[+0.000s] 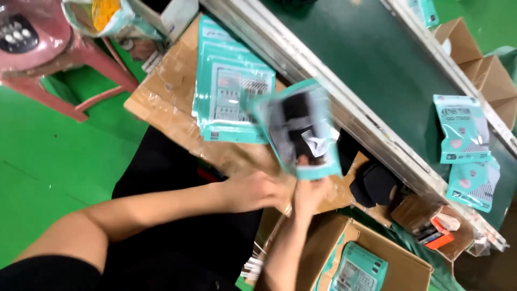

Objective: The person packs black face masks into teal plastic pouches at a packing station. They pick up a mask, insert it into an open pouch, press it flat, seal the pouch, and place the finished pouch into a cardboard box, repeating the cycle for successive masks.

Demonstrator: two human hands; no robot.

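Closest to me, both arms reach forward over a dark lap. The left hand (253, 189) and the right hand (309, 195) meet at the near edge of the cardboard board (161, 102). Both hold up one teal pouch (299, 129). The fingers are closed on its bottom edge. The pouch is blurred, so it is moving. It has a clear front, and dark things show inside it. I cannot tell what they are.

I think the person is filling or checking this pouch. The next move would need a firm pinch on the bottom edge, so the dark things do not slip out. It would also need a free spot to lay the pouch down.

Under the right arm is an open box (377, 253) with a teal pouch lying in it. Just right of the hands, dark pieces (371, 183) sit in a pile at the board's right corner. Near them is a small brown box (417, 213) with an orange thing (439, 240) beside it.

Further out on the board, a stack (229, 86) of flat teal pouches lies just behind the held one. Past the board's far edge runs a long dark green belt (366, 59) with metal rails. Two filled pouches (463, 129) lie on it to the right. Brown boxes (484, 70) stand beyond the belt. A pink stool (48, 48) stands on the green floor (48, 161) far to the left.
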